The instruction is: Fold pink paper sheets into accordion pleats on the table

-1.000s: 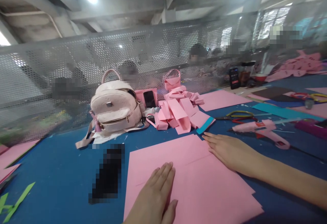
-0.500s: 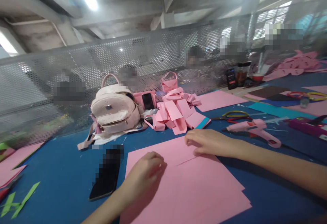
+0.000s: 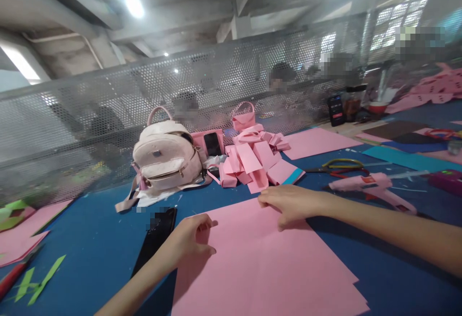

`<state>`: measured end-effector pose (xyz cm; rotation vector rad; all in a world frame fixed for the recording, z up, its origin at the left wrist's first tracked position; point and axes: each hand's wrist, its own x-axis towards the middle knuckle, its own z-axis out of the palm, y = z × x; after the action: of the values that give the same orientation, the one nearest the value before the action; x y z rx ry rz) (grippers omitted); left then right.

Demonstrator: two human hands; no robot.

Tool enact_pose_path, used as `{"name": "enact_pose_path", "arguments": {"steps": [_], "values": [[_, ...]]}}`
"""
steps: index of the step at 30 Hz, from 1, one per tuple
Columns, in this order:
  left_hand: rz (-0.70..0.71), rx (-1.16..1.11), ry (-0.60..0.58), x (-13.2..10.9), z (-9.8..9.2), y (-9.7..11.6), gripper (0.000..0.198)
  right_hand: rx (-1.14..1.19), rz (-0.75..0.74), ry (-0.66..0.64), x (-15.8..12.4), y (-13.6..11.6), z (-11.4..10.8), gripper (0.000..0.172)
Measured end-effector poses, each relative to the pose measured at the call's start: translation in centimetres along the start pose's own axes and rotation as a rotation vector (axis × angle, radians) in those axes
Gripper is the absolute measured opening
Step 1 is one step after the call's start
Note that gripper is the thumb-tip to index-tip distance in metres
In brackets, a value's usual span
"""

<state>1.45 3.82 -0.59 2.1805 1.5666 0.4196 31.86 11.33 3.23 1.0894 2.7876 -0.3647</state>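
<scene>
A large pink paper sheet point(image 3: 263, 263) lies on the blue table point(image 3: 90, 229) in front of me. My left hand point(image 3: 189, 236) pinches the sheet's far left corner with closed fingers. My right hand point(image 3: 288, 201) is curled on the sheet's far edge, near its right corner, gripping the paper. A black phone point(image 3: 155, 239) lies just left of my left hand.
A pale pink backpack point(image 3: 166, 159) and a pile of folded pink paper pieces point(image 3: 256, 159) sit beyond the sheet. A pink glue gun point(image 3: 375, 186) and scissors point(image 3: 339, 165) lie to the right. A perforated metal screen point(image 3: 108, 109) backs the table; people sit behind it.
Both hands went from lying flat on the sheet to closed grips at its far edge. My left hand moved out to the far left corner, my right hand moved left.
</scene>
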Motion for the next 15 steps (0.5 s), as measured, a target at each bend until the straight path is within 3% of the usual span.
{"name": "enact_pose_path", "arguments": {"steps": [3, 7, 11, 15], "values": [[-0.023, 0.077, 0.011, -0.6, -0.1, 0.1, 0.024, -0.030, 0.003, 0.037, -0.5, 0.0, 0.4, 0.031], [0.001, 0.188, 0.047, -1.5, 0.2, -0.1, 0.034, -0.051, 0.027, 0.088, -1.4, 0.0, 1.4, 0.013], [0.098, 0.312, 0.109, -2.4, 0.7, 0.2, 0.015, -0.094, 0.006, 0.196, -2.2, -0.1, 2.6, 0.018], [0.213, 0.464, 0.239, -3.3, 1.7, 0.3, 0.014, -0.184, -0.041, 0.311, -2.9, -0.4, 4.2, 0.022]]}}
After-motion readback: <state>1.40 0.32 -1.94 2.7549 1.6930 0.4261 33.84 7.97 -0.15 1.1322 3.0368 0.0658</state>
